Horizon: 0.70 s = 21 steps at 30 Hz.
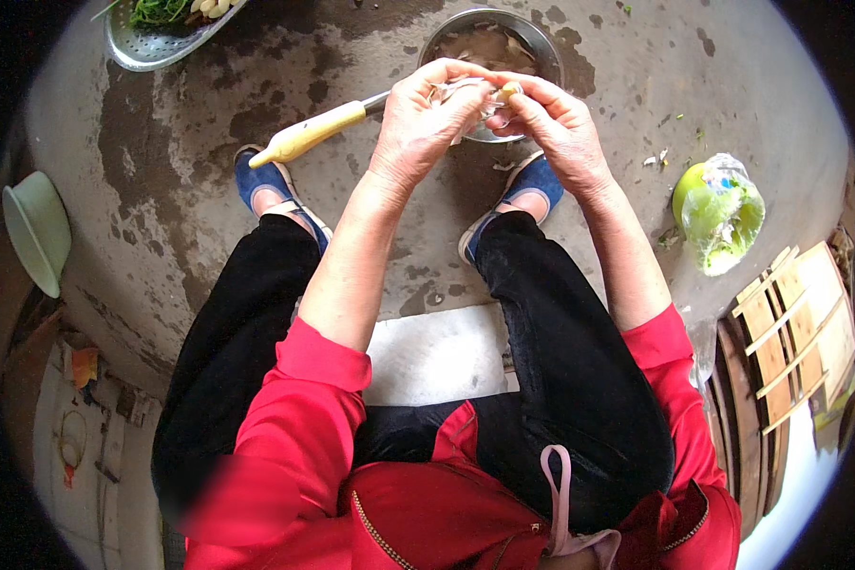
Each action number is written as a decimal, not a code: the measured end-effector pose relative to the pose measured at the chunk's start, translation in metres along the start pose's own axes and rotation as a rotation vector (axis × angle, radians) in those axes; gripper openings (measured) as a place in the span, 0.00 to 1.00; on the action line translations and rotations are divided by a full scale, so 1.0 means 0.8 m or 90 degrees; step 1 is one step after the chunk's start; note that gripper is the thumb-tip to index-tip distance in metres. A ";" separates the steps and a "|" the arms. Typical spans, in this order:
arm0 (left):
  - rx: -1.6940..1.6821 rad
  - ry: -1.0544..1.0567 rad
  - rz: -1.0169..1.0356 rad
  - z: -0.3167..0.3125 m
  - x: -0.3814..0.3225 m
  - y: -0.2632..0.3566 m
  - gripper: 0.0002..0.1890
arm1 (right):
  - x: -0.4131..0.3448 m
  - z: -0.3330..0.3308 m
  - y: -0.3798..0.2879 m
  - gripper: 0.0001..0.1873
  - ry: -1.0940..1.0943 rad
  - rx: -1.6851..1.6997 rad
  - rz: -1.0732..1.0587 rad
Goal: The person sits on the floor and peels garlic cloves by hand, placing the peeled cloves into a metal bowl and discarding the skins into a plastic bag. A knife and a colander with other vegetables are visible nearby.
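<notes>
Both hands meet over the near edge of a metal bowl (pixel 557 60) that holds brownish water and pale, papery peelings. My left hand (pixel 431 117) has white papery skins between thumb and fingers. A yellowish garlic clove (pixel 511 90) is pinched between the thumb and index finger of my right hand (pixel 552 125). Beside my left hand, a tool with a yellow handle (pixel 313 134) and a metal shank points toward the bowl; its far end is hidden by the hand.
A metal colander (pixel 142 58) with greens and pale cloves lies at the upper left. A green basin (pixel 39 231) stands far left. At the right are a green container with a plastic bag (pixel 723 217) and wooden slats (pixel 791 328). The concrete floor (pixel 185 235) has wet patches.
</notes>
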<state>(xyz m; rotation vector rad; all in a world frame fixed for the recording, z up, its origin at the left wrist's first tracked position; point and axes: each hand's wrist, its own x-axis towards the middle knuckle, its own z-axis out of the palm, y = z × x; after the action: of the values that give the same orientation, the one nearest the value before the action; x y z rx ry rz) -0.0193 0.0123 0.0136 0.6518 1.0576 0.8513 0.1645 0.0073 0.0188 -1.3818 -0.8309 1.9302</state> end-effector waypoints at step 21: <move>-0.031 0.014 -0.109 -0.006 -0.008 -0.013 0.09 | -0.004 0.009 -0.003 0.18 -0.088 -0.087 -0.032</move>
<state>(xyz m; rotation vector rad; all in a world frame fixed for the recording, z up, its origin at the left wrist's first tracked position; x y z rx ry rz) -0.0222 0.0021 0.0064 0.5051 1.0924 0.7342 0.1592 0.0052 0.0245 -1.3026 -1.0719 1.9791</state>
